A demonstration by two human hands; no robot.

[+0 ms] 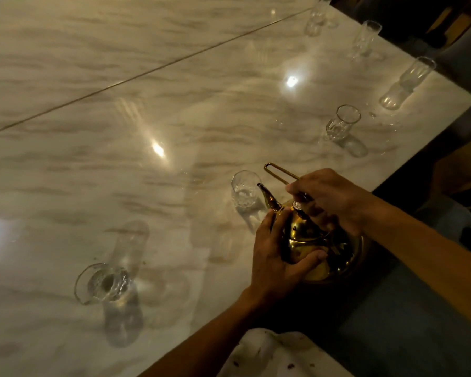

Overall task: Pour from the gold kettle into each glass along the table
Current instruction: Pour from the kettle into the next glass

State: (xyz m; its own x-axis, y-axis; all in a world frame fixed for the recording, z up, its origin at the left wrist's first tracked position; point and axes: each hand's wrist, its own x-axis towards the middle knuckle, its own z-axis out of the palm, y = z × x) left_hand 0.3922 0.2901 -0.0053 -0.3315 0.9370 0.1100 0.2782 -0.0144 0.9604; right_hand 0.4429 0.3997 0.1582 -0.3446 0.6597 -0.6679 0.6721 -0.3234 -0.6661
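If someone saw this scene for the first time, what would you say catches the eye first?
The gold kettle near the table's front edge stands out, with the left hand on its body and the right hand gripping its handle. Its spout points at a clear glass close beside it. More glasses trail along the right edge toward the far corner.

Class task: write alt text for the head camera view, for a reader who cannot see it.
Two bare hands tilt a gold kettle, its spout at the rim of a clear glass on a marble table. The right hand holds the handle, the left hand steadies the body. Five more glasses line the edge.
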